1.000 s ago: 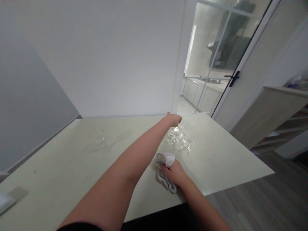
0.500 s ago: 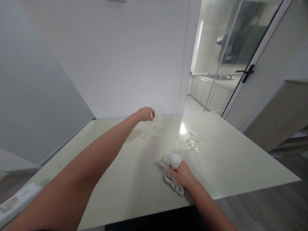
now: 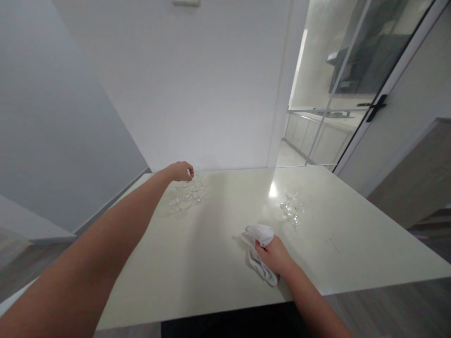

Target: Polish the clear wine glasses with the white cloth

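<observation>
My left hand (image 3: 181,171) reaches to the far left part of the table, its fingers pinched at the top of a clear wine glass (image 3: 195,185). Around and in front of that glass stand several other clear glasses (image 3: 175,202), partly behind my forearm; their thin outlines are hard to separate. Near the front middle, my right hand (image 3: 274,253) grips a crumpled white cloth (image 3: 259,232), which rests against the tabletop. Beyond this hand, to the right, another small cluster of clear stemmed glasses (image 3: 291,209) stands on the table.
The pale glossy table (image 3: 218,263) runs back to a white wall (image 3: 197,94). A glass-paned door (image 3: 331,94) with a black handle (image 3: 376,109) is at the back right, with a kitchen counter behind it. Grey floor (image 3: 394,310) shows beyond the front edge.
My left hand has moved left with the glass, toward the left cluster, which now shows more. My right hand stays on the cloth. The view has shifted slightly left.
</observation>
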### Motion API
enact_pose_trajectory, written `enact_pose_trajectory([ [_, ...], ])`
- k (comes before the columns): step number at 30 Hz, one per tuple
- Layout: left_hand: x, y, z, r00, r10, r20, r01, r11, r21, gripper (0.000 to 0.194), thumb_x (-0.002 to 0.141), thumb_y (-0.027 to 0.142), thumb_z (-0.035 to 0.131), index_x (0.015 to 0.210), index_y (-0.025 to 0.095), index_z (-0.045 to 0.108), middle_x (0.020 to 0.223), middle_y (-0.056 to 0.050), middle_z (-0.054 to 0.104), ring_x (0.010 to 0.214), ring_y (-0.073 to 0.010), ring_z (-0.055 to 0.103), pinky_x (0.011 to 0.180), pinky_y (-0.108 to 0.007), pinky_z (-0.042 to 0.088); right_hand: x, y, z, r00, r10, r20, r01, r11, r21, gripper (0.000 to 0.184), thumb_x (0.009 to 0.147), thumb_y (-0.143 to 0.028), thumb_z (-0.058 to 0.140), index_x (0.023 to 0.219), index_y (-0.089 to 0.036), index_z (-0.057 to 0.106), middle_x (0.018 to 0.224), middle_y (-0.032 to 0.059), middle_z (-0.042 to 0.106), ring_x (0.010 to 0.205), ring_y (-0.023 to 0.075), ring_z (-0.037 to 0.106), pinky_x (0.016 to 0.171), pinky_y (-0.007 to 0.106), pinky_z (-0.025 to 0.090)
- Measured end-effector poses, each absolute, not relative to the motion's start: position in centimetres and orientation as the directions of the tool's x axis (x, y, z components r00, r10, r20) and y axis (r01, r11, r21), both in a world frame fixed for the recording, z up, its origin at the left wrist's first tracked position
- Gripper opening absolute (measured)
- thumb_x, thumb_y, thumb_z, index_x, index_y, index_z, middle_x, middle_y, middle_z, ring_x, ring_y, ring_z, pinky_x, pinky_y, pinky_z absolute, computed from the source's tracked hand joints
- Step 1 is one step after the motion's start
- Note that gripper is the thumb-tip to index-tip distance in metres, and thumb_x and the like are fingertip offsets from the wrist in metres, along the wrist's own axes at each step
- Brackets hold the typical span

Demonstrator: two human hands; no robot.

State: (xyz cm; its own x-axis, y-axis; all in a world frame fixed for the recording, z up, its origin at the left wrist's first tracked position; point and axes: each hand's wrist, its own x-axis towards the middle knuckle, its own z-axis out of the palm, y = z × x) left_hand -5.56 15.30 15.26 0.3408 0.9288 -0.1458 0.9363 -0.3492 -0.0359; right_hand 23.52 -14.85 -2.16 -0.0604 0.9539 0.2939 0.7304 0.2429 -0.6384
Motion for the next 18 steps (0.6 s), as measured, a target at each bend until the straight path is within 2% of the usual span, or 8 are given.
enact_pose_trajectory([
  [8,-4.79,14.82,15.71,0.333,0.928,-0.166,0.929,-0.353,-0.113,0.036,0.061,0.027,0.065,0.095,0.020,0.072,0.090,-0.006,0.076,0.086,-0.0223,0.067,0.072,-0.026,0.047,23.61,-14.81,-2.04,-0.069,0.958,0.279,0.738,0.237,-0.632,0.043,0.086,-0.018,0.051,0.126,-0.026,0.064,0.121,0.0064,0.071,0.118,0.0253,0.063,0.101,0.038,0.050],
  [18,-4.83,15.02,15.70,0.329,0.923,-0.197,0.930,-0.354,-0.102,0.031,0.060,0.024,0.067,0.090,0.020,0.069,0.084,-0.006,0.075,0.083,-0.0219,0.068,0.068,-0.025,0.046,23.59,-14.87,-2.03,-0.059,0.962,0.267,0.737,0.222,-0.639,0.044,0.086,-0.018,0.052,0.127,-0.027,0.064,0.119,0.0061,0.072,0.118,0.0245,0.063,0.102,0.037,0.049],
])
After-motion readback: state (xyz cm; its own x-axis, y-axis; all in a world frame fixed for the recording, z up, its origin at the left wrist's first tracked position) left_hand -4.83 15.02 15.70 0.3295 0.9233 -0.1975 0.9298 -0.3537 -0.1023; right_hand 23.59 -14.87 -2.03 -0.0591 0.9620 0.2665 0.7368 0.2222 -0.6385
